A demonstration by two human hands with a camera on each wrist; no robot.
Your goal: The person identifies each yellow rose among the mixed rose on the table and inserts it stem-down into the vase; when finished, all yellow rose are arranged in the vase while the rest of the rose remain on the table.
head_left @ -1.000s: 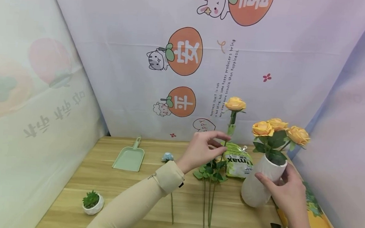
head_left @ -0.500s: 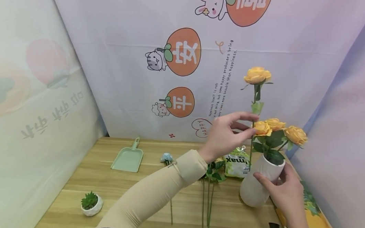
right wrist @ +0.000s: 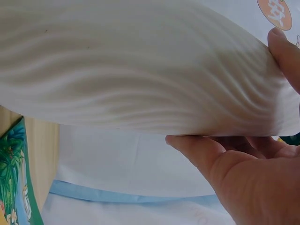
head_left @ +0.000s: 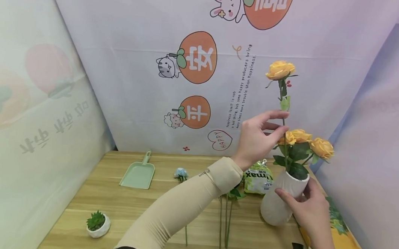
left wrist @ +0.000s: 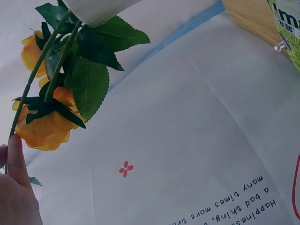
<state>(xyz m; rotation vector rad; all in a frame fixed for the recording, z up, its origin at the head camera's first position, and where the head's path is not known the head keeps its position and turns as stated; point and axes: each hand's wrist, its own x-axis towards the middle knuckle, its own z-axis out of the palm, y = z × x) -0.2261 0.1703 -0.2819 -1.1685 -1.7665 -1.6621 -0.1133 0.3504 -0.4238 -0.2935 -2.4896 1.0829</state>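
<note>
My left hand (head_left: 261, 137) pinches the stem of a yellow rose (head_left: 280, 71) between thumb and fingertips, holding it upright above the vase. The stem's lower end is at the vase mouth, among the leaves. Around the upper part of the white vase (head_left: 279, 204) my right hand (head_left: 311, 215) is wrapped, thumb in front. Several yellow roses (head_left: 321, 148) with dark green leaves stand in the vase. In the left wrist view, the stem (left wrist: 32, 77) runs past a rose head to the vase rim. The right wrist view shows the vase's wavy ribbed wall (right wrist: 140, 70) close up.
Several green stems (head_left: 226, 227) lie mid-table, their heads partly behind the left arm. Left of them lies a blue flower (head_left: 181, 172). A green dustpan (head_left: 138, 175), potted succulent (head_left: 97, 224), green-white bag (head_left: 257, 179) and yellow bag (head_left: 349, 245) are also on the table.
My left hand has carried the yellow rose up and to the right, from over the loose stems to the vase mouth. My right hand keeps its grip on the vase.
</note>
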